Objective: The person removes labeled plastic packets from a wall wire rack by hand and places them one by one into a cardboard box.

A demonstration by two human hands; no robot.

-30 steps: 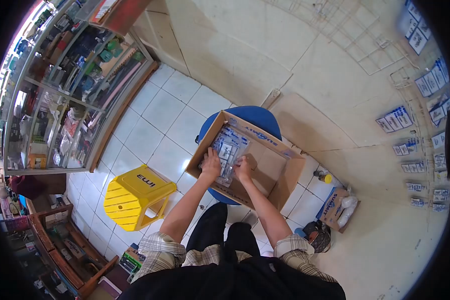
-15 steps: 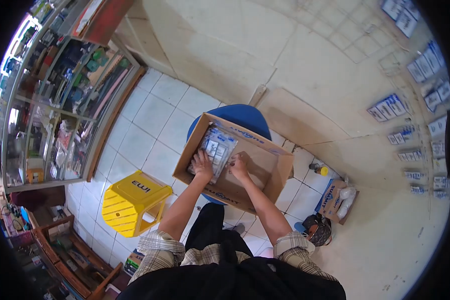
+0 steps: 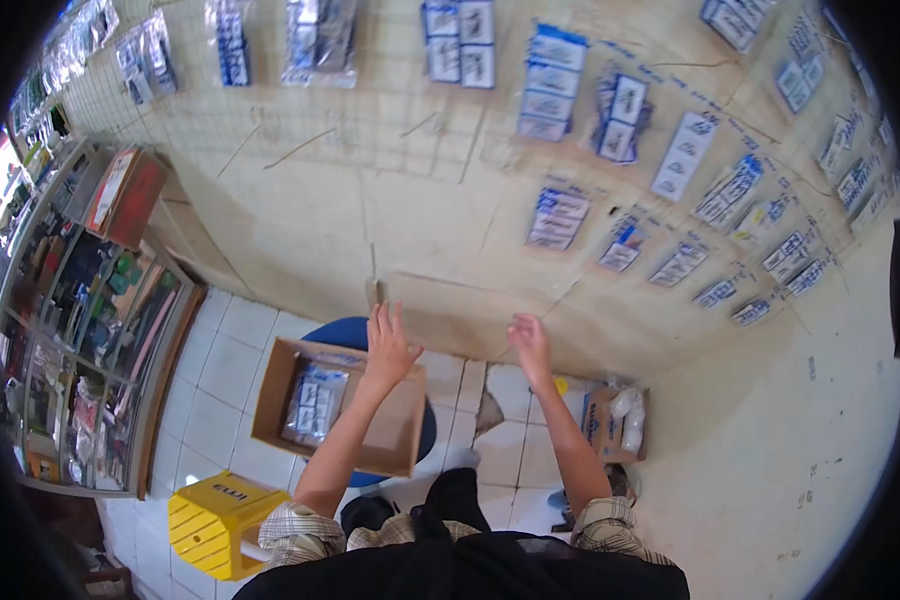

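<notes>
My left hand (image 3: pixel 391 345) is raised above the right part of an open cardboard box (image 3: pixel 268 398), its fingers spread and nothing in them. Inside the box, on its left side, lie clear plastic packets (image 3: pixel 316 402) with white and blue labels. The box rests on a blue round seat (image 3: pixel 429 432). Farther right, my right hand (image 3: pixel 530 343) is held up in front of the pale wall, fingers loosely bent and apart, holding nothing that shows.
Labelled packets (image 3: pixel 552 82) hang in rows on the wall (image 3: pixel 440 215). A yellow stool (image 3: pixel 220 520) stands at the lower left, near a glass display cabinet (image 3: pixel 90 340). A smaller carton (image 3: pixel 602 420) with white bundles is by the wall.
Both hands have come out of the box and risen toward the wall, letting go of the packets. The view has tilted up and right, showing more hanging packets.
</notes>
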